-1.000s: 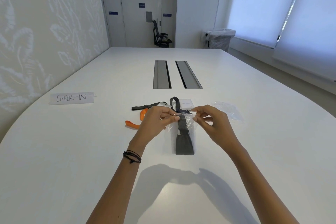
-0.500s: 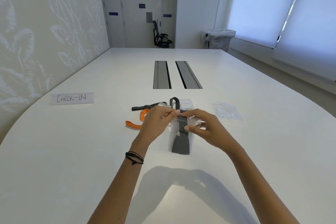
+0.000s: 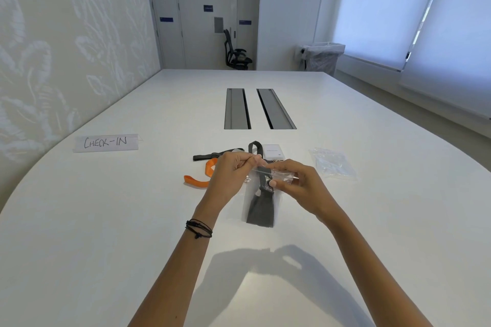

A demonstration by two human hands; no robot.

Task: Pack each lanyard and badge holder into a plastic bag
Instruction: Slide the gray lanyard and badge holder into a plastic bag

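A clear plastic bag [image 3: 261, 200] hangs upright just above the white table [image 3: 106, 220], with a folded dark lanyard [image 3: 261, 210] inside filling its lower part. The left hand [image 3: 229, 175] pinches the bag's top edge at its left end, and the right hand [image 3: 300, 187] pinches the same edge at its right end, thumb pressed to the strip; held taut between them like this, the mouth looks ready to be sealed. Just beyond the bag lie a white badge holder [image 3: 273, 152] with a dark strap loop, another black lanyard [image 3: 212, 155] and an orange lanyard [image 3: 202, 175] to the bag's left. To its right, apart, sits a heap of spare bags [image 3: 332, 164]. Farther left is a CHECK-IN sign [image 3: 106, 142]. Nothing blocks the hands.
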